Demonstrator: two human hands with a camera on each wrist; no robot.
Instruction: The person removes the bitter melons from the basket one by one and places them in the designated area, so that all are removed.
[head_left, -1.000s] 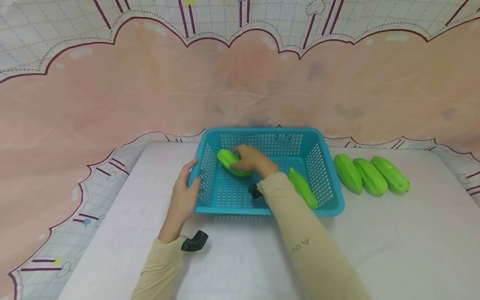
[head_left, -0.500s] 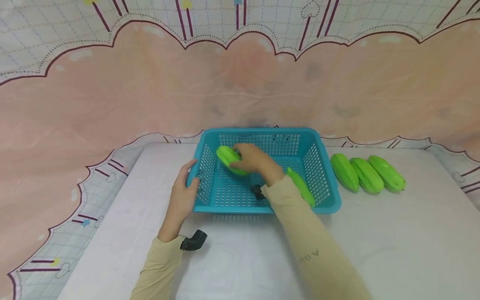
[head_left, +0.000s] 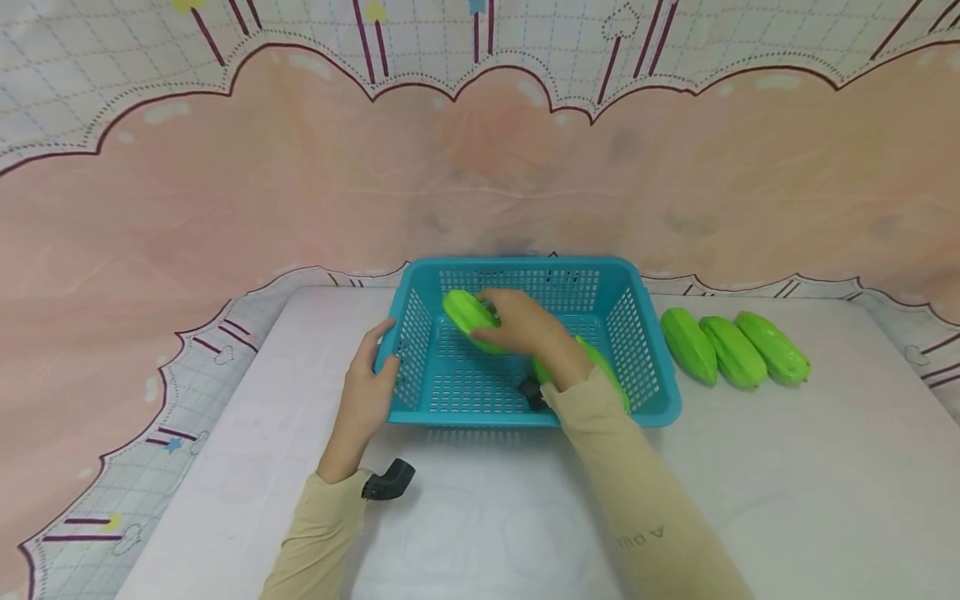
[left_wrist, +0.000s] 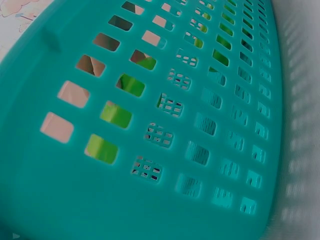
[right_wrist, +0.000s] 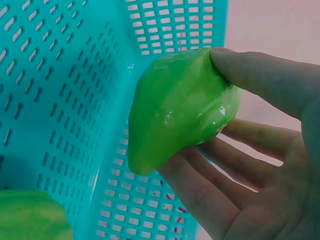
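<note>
Over on the left, the left hand (head_left: 363, 392) rests spread fingers and thumb against the left end of the rectangular, blue-green perforated plastic basket (head_left: 472, 419). It has no fruit in it, and the left wrist view gives only slotted wall, so how hard it presses, I can't tell.

Moving right, just inside that end, here's the one to watch: a glossy, bright-green, ridged oblong fruit (head_left: 467, 310), in the basket's left half, between the two hands. Its long axis runs on a slant, far end to the left, near end to the right.

And the right hand (head_left: 525, 325) has it, coming in from the fruit's right side, thumb on one flank, fingers on the other, pinching. So the right is plainly nearer; the left is apart from the fruit, across the wall.

Further right, a second green ridged fruit (head_left: 606, 368) lies slanted beneath the right wrist, partly covered. Outside the basket, three more green ridged fruits (head_left: 732, 352) line up side by side on the white table (head_left: 787, 483).
</note>
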